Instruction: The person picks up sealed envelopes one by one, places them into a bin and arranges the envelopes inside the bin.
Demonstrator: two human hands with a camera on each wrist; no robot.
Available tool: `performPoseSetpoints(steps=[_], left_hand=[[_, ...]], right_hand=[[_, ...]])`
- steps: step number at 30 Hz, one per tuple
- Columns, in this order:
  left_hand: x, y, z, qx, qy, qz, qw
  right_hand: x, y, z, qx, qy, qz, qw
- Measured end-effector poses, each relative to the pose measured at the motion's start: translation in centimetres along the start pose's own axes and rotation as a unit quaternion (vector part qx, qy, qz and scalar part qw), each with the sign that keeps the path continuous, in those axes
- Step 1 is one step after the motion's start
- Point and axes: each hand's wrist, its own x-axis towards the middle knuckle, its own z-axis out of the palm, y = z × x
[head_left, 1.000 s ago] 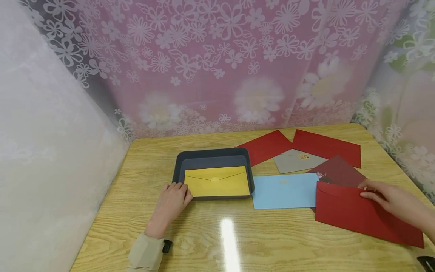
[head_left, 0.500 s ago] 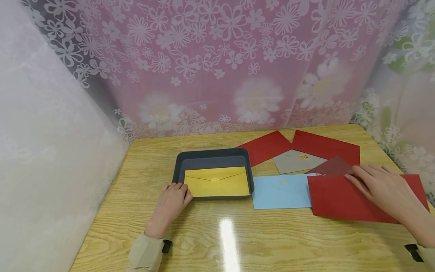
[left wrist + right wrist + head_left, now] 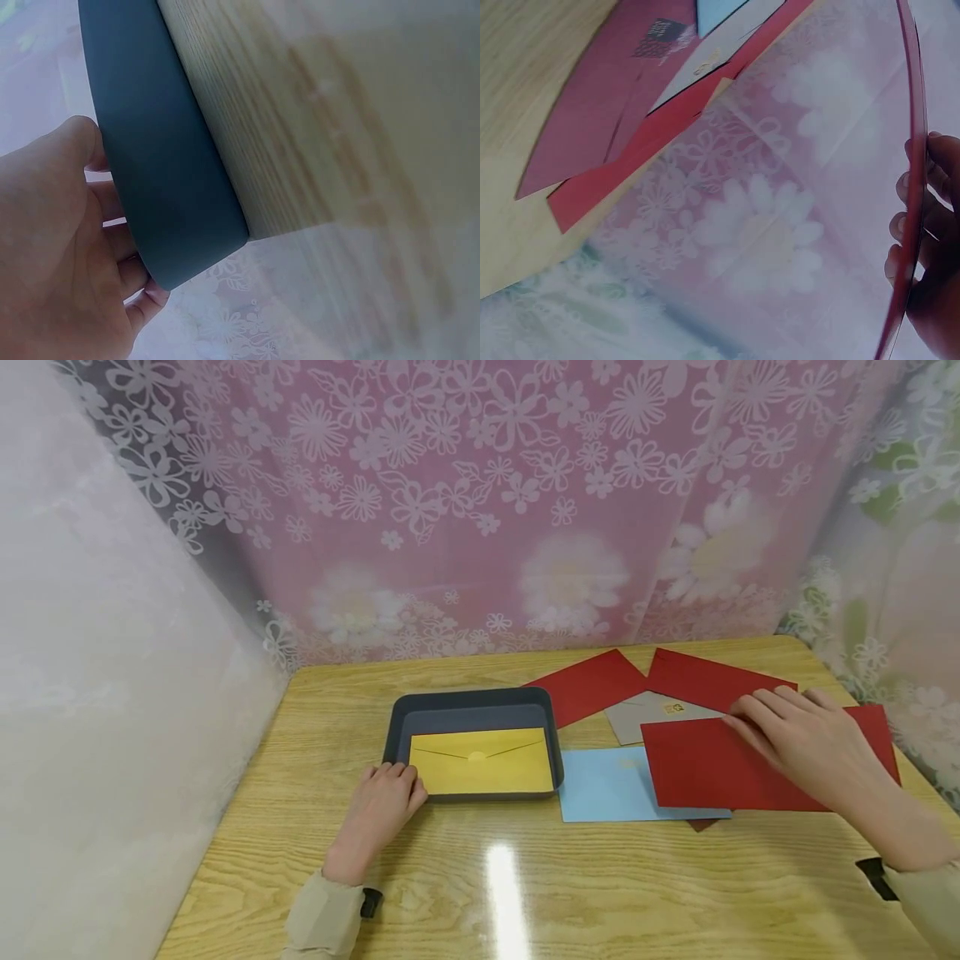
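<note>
A red envelope is gripped at its upper edge by the right hand, with the fingers laid along one face, as is seen edge-on in the right wrist view, where the envelope appears slightly bowed; the near-left corner of a dark tray is held by the left hand, the fingers being hooked over the wall, whose outer face is shown in the left wrist view.

The held envelope is raised over the right part of the table; the right end of a light blue envelope is covered by it, and a shadow is cast there; a corner of a maroon envelope is seen below the blue one's lower edge; a grey envelope with a small gold mark is partly hidden behind the held one; two more red envelopes are laid farther back, one at the left beside the tray, one at the right.

A yellow envelope is contained in the tray, flap side up; the table is backed by a pink flowered curtain; beige sleeves are worn on both arms.
</note>
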Motion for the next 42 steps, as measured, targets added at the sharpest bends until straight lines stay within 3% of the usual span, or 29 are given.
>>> performPoseSetpoints(steps=[5,11,20,32,42], left_hand=[[0.0,-0.2,0.4,-0.001,-0.014,-0.008,0.9999],[0.1,-0.2,0.3,0.008,0.005,0.004,0.9999],[-0.1,0.0,0.2,0.017,0.028,0.017,0.9993],[0.0,-0.2,0.6,0.01,0.018,0.013,0.9997],[0.1,-0.1,0.3,0.007,0.034,0.018,0.9992]], right_hand=[[1.7,-0.7,0.4,0.017,0.018,-0.004,1.0],[4.0,-2.1,1.4,0.034,0.041,-0.001,0.999],[8.3,-4.8,3.3,0.076,0.057,0.042,0.995],[12.7,-8.8,6.5,0.159,0.031,0.075,0.984],[15.2,-12.3,9.0,0.226,0.013,0.052,0.973]])
